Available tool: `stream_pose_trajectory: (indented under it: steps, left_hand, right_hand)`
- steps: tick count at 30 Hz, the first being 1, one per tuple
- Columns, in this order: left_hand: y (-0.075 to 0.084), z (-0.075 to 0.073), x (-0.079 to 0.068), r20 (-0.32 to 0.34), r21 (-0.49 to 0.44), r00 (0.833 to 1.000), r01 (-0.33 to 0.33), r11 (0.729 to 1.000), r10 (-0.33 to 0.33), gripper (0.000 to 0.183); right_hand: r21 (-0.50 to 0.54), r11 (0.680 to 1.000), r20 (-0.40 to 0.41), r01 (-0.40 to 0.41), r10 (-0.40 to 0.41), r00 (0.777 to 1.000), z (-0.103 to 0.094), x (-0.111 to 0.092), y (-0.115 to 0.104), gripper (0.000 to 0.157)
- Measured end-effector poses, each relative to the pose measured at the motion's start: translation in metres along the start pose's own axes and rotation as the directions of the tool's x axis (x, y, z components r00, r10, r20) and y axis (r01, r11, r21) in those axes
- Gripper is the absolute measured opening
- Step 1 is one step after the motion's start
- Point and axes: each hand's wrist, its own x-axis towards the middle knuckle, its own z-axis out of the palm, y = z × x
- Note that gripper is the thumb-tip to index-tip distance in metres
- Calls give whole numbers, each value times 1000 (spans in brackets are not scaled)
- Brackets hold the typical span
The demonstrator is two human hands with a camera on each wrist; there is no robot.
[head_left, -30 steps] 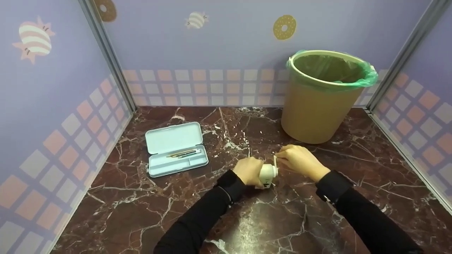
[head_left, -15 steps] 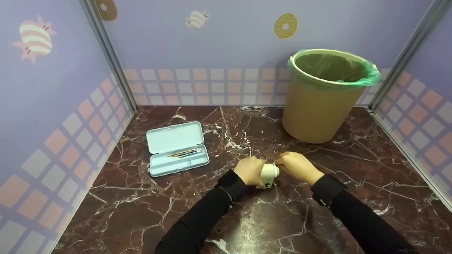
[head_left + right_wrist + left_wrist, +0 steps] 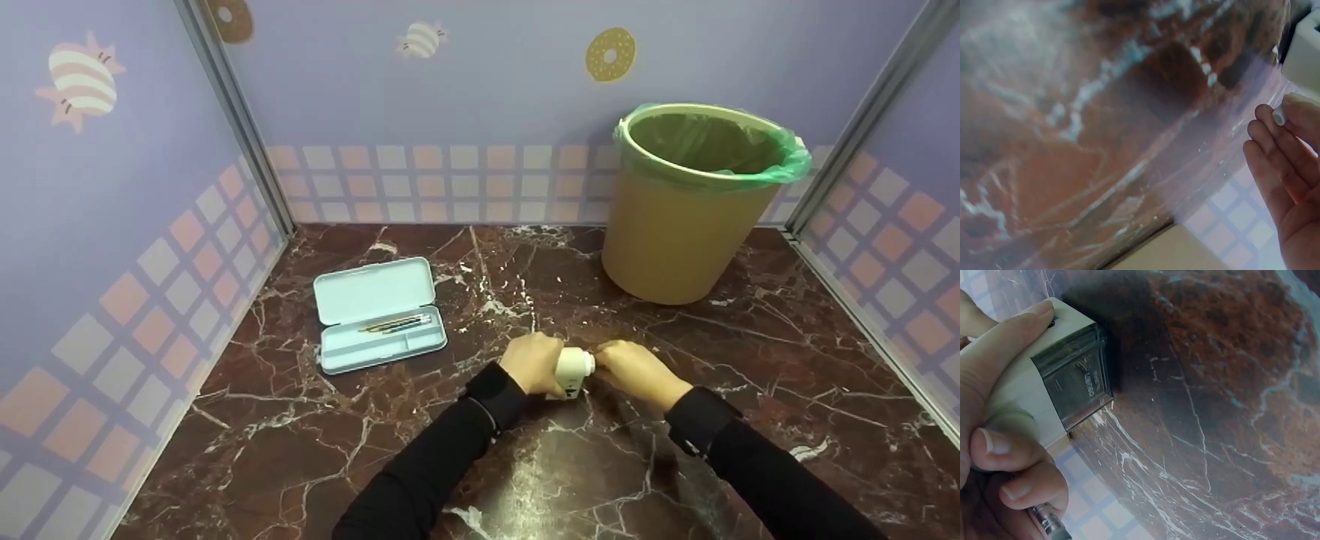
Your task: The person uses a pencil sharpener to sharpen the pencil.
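Observation:
My left hand (image 3: 531,361) grips a white crank pencil sharpener (image 3: 574,369) on the table, its fingers wrapped over the body. A dark see-through shavings drawer (image 3: 1075,379) shows on the sharpener in the left wrist view. Below the curled fingers there, the end of a pencil (image 3: 1049,521) with a metal band sticks out. At the sharpener's right side, my right hand (image 3: 634,369) pinches the small white crank knob (image 3: 1279,116) between thumb and forefinger. Its other fingers extend loosely. Most of the crank arm is hidden behind this hand.
A light blue pencil case (image 3: 382,352) lies open at the left with several pencils (image 3: 397,324) inside. A tan bin (image 3: 686,240) with a green liner stands at the back right. White crumbs or marble flecks (image 3: 525,292) dot the table behind the sharpener. Patterned walls enclose the table.
My right hand has turned the crank from pointing up to a lower position, dropping closer to the sharpener. The left hand keeps its hold on the sharpener. The head view has shifted slightly.

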Motion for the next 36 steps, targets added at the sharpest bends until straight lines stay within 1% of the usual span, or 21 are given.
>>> stream_pose_trajectory:
  steps: [2, 6, 11, 14, 18, 21, 27, 32, 36]
  left_hand:
    - [0, 0, 0, -6, -1, 1000, 7, 1000, -7, 48]
    - [1, 0, 1, 3, 6, 1000, 26, 1000, -26, 49]
    - [3, -1, 3, 22, 3, 999, 48, 999, -49, 51]
    - [2, -1, 3, 28, -1, 998, 57, 998, -57, 51]
    - [2, 0, 2, 30, -4, 998, 62, 998, -62, 51]
    - [1, 1, 2, 30, -5, 998, 62, 998, -62, 51]
    - [1, 1, 2, 23, -11, 998, 65, 998, -65, 51]
    - [0, 1, 1, 19, -14, 997, 73, 997, -73, 52]
    - [1, 0, 1, 27, -11, 997, 72, 997, -71, 52]
  right_hand:
    - [15, 1000, -2, 3, -3, 1000, 1, -4, -1, 12]
    - [35, 999, 5, 11, -12, 1000, 0, -11, -5, 7]
    - [49, 998, -6, 46, -45, 999, -1, -20, -8, 4]
    - [75, 995, -9, 62, -61, 998, -1, -23, -10, 2]
    - [107, 992, -15, 61, -60, 998, -1, -27, -13, 6]
    - [120, 990, -24, 67, -65, 998, -2, -29, -15, 5]
    - [119, 989, -38, 83, -79, 996, -8, -34, -21, 3]
    - [114, 990, -18, 78, -76, 997, -16, -37, -27, 8]
    - [106, 990, -35, 89, -86, 996, -21, -38, -29, 9]
